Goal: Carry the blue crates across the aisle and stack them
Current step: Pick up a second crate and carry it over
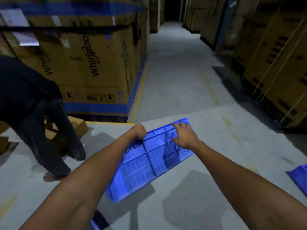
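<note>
A blue plastic crate (149, 161) hangs in front of me above the grey floor, its ribbed side wall facing the camera. My left hand (138, 131) is closed around its upper left rim. Over the upper right rim lies my right hand (184, 135), fingers curled on the edge. The corner of a second blue crate (299, 178) shows at the right edge, on the floor. A small blue piece (95, 224) shows at the bottom, beneath my left forearm.
A person in dark clothes (33, 105) bends over at the left, close to small cardboard boxes (78, 127). Tall cardboard cartons (86, 60) stand at the left and more cartons (274, 63) at the right. The aisle floor (174, 72) runs ahead between them.
</note>
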A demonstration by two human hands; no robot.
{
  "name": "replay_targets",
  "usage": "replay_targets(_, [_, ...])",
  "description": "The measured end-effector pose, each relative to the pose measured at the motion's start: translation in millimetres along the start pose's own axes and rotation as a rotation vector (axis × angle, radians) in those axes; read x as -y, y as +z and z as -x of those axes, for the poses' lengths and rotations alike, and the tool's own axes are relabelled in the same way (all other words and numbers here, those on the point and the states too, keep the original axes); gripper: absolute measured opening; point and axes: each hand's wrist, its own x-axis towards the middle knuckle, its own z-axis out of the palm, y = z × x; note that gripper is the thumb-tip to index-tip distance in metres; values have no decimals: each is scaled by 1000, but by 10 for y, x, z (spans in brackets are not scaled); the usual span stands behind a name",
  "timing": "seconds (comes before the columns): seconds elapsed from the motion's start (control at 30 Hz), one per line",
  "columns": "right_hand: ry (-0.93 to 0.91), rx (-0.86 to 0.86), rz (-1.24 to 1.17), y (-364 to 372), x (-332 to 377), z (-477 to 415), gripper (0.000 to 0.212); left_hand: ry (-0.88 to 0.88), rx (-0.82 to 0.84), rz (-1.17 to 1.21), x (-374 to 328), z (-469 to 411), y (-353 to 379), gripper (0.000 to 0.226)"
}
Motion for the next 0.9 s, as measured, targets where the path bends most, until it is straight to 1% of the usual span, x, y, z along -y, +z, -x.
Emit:
replay_targets(0.13, [39,-63,110,-489,-183,146,82,185,127,-131,-351,69,-547,33])
replay_targets(0.2, [63,-59,128,-640,-259,218,83,274,134,-193,-505,102,-787,37])
replay_targets(0.3, [113,-54,64,-857,-282,374,82,381,143,-260,-728,134,-1098,41])
replay_targets(0.4, [163,-166,13,-1025,-186,532,89,447,122,-271,-868,113,-1276,40])
replay_targets(0.47, [207,-286,64,-1118,-95,615,90,473,85,-271,-976,129,-1336,38])
replay_targets(0.53, [236,-356,128,-1223,6,659,90,534,66,-301,-1124,209,-1285,34])
replay_targets(0.67, [312,-378,214,-1377,192,765,87,714,76,-449,-1501,431,-772,13])
replay_targets(0.77, [419,-380,245,-1388,220,900,83,817,24,-530,-1723,502,-478,17])
replay_targets(0.83, [487,-396,258,-1399,148,1006,81,864,38,-569,-1867,524,-385,14])
replay_targets(0.9, [541,-417,277,-1470,22,1125,78,898,58,-608,-2048,553,-286,17])
